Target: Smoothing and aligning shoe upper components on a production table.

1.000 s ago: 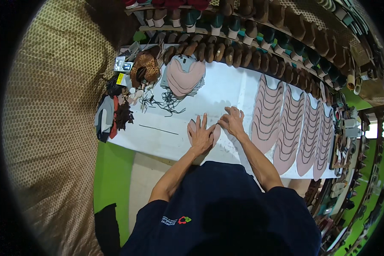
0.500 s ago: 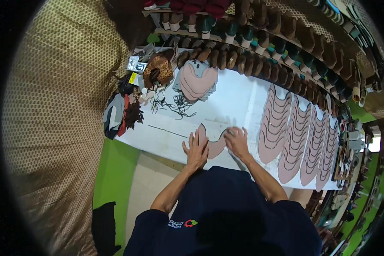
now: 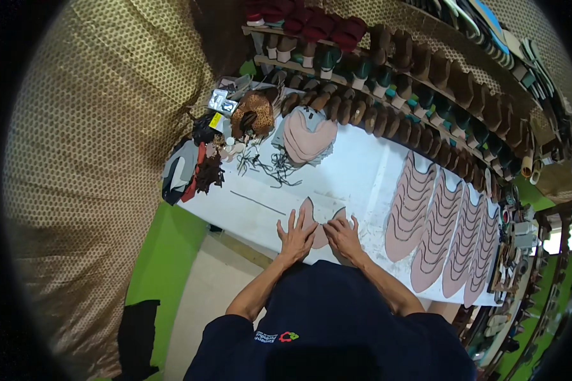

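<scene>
On the white table in front of me lies a pink, U-shaped shoe-upper piece (image 3: 307, 213) with a dark inner edge. My left hand (image 3: 296, 240) rests on its left arm, fingers stretched and spread. At the inner curve, my right hand (image 3: 344, 239) has its fingers bent down and gripping the edge, close to the left fingertips. The right hand hides part of the piece, whose right tip shows beyond the fingers. A thin dark strip (image 3: 257, 202) lies to the left, beyond the left hand.
Overlapping pink pieces (image 3: 405, 219) lie in several rows at the right. Farther off sit a pink and grey stack (image 3: 309, 134), tangled black strips (image 3: 278, 171) and leopard-print pieces (image 3: 251, 113). Racks of shoes (image 3: 388, 89) run behind the white table (image 3: 356, 168).
My right hand has moved left along the inner edge, toward my left hand. The left hand stays on the piece. The whole view has shifted slightly.
</scene>
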The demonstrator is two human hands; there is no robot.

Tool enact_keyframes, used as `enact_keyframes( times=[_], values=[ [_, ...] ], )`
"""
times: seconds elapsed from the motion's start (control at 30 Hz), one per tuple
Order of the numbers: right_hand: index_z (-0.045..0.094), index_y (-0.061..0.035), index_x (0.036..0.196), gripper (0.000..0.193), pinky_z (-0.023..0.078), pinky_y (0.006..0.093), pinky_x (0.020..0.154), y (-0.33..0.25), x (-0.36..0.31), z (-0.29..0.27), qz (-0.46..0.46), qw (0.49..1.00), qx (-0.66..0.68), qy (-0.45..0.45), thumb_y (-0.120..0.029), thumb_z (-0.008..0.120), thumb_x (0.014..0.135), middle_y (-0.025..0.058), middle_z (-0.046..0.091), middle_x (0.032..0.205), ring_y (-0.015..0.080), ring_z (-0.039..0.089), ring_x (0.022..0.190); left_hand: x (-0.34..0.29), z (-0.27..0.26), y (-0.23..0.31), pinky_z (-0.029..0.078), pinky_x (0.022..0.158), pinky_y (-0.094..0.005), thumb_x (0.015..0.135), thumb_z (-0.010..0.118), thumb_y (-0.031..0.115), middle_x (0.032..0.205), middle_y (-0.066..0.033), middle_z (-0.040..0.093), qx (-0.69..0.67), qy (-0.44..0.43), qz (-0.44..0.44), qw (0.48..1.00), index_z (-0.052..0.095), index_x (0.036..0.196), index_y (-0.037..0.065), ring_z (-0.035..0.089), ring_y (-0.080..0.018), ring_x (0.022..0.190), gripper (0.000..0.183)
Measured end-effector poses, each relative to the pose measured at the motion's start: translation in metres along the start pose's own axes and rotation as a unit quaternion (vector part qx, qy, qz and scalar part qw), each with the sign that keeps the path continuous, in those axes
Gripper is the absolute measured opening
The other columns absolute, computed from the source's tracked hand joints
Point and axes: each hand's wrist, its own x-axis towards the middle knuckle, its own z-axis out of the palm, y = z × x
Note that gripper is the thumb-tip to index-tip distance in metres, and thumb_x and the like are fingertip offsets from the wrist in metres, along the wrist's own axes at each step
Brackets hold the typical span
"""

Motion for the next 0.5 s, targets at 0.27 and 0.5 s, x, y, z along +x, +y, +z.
enact_keyframes(
  times=[0.27,0.5],
  values=[
    [0.066,-0.0183,0.136,0.052,0.020,0.0730,0.116,0.004,-0.014,0.002,0.040,0.999,-0.017,0.019,-0.039,0.076,0.089,0.0054,0.056,0.150,0.0342,0.044,0.143,-0.002,0.010,-0.002,0.009,0.112,-0.0838,0.096,0.061,0.044,0.177,-0.0156,0.017,0.031,0.014,-0.047,0.998,0.054,0.154,0.031,0.014,-0.0436,0.161,0.060],
    [0.066,-0.0131,0.138,0.057,0.018,0.0761,0.116,0.004,-0.015,0.003,0.094,0.995,-0.004,0.034,-0.043,0.074,0.090,0.0098,0.048,0.160,0.0378,0.041,0.147,-0.002,0.000,0.003,0.010,0.113,-0.0821,0.091,0.066,0.049,0.178,-0.0166,0.014,0.003,-0.001,-0.050,0.999,0.052,0.157,0.024,0.012,-0.0438,0.161,0.071]
  ],
)
